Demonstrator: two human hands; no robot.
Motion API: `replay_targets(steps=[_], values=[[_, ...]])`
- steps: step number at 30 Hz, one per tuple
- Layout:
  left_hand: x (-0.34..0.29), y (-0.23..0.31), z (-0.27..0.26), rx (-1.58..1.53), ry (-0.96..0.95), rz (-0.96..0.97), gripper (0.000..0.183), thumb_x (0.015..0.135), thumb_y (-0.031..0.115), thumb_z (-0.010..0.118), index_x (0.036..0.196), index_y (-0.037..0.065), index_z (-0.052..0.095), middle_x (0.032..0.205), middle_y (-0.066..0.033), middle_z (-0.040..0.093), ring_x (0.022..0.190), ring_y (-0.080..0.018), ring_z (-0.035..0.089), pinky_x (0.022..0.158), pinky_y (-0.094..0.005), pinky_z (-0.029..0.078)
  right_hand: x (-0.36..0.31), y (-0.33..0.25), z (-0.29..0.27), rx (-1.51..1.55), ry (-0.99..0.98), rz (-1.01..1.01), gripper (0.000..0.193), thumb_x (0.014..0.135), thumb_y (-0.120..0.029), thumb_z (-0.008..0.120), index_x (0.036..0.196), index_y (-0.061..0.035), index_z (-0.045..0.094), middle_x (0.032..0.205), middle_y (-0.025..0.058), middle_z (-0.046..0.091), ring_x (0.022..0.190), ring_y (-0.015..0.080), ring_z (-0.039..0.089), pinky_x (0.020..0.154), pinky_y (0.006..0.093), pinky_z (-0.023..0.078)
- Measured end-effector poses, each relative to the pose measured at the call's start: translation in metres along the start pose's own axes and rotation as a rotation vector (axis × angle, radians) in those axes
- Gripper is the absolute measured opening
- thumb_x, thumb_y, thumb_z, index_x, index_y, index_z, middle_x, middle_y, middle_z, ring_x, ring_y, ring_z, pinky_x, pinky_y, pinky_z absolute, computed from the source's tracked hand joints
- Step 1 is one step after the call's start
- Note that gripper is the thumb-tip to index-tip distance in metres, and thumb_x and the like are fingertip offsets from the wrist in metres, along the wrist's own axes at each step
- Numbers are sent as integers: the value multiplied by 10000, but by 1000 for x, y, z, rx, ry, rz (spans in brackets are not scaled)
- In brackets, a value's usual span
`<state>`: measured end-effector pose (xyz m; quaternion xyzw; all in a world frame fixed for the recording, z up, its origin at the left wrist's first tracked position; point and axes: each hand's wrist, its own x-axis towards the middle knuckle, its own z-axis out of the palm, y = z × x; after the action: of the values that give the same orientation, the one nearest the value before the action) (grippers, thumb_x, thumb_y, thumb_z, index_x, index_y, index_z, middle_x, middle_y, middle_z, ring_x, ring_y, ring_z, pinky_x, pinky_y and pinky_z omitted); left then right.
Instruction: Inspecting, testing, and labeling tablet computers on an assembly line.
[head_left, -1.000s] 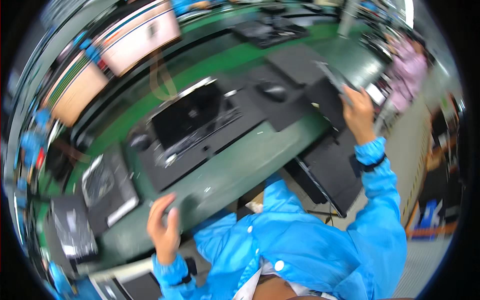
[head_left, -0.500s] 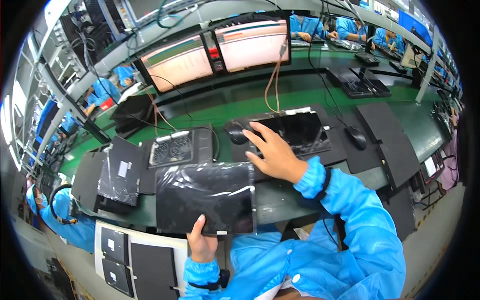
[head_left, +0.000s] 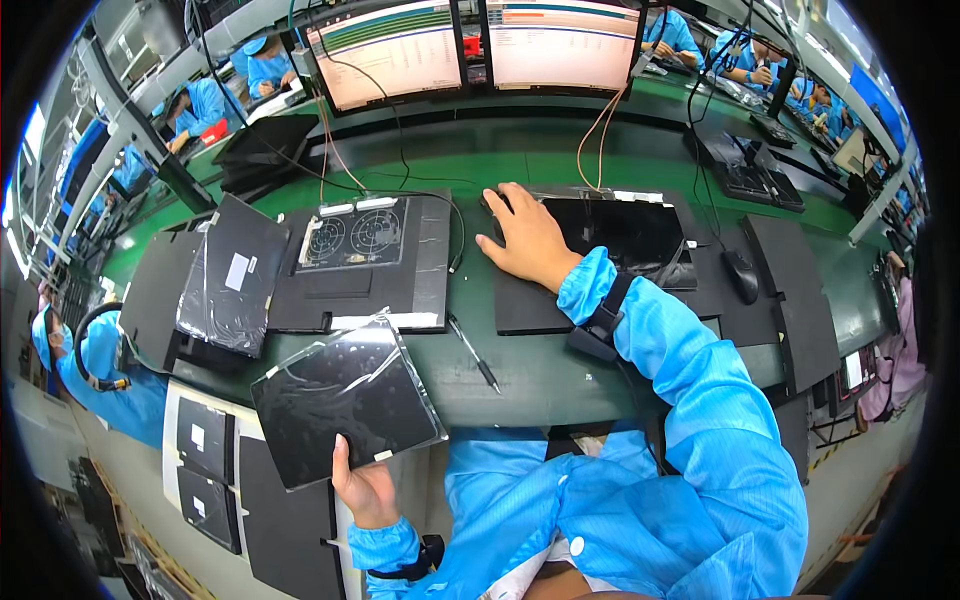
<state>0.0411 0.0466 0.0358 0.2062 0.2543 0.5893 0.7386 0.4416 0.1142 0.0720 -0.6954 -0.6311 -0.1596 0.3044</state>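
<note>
My left hand (head_left: 366, 490) holds a thin black display panel (head_left: 345, 400) by its lower edge, thumb on top. Clear shiny film covers the panel, which is tilted in front of the bench's near edge. My right hand (head_left: 532, 238) lies over a black computer mouse, which is almost wholly hidden beneath the palm and fingers. Just right of that hand, another black panel (head_left: 615, 232) rests on a dark foam pad (head_left: 525, 312). A pen (head_left: 475, 355) lies on the green bench between the two hands.
Left on the bench are a film-wrapped panel (head_left: 228, 275) and a test plate with two ringed circles (head_left: 352, 236). A second mouse (head_left: 740, 276) sits at right. Two monitors (head_left: 390, 60) stand behind, with cables hanging down. Panels lie on a lower cart (head_left: 290, 500).
My left hand has lowered the panel leftward and tilted it, uncovering the pen. My right hand has moved onto the mouse. The view has shifted.
</note>
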Motion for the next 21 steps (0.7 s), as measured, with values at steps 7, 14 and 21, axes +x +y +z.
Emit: replay_targets(steps=[7,14,21], values=[[-12,-4,2,44,22,1,427,996,147,599,1393,-4,552,1362,-111,631,1243,-273,603,1110,-448,437,-8,1,13,-19,-27,53,506,913,-237,680,1361,-43,548,1401,251,486,1349,447,464,1095,520,419],[-15,-10,-8,59,43,-20,426,996,131,591,1408,31,547,1366,-105,626,1249,-263,598,1096,-443,454,-12,0,8,-2,-30,55,494,914,-218,675,1356,-37,548,1398,253,487,1342,440,471,1099,514,417],[-14,-10,-1,60,43,-23,411,1016,134,571,1414,32,543,1371,-101,622,1264,-249,587,1096,-437,455,-9,1,9,-75,-21,31,509,906,-228,683,1358,-38,544,1408,247,483,1343,426,469,1124,507,394]])
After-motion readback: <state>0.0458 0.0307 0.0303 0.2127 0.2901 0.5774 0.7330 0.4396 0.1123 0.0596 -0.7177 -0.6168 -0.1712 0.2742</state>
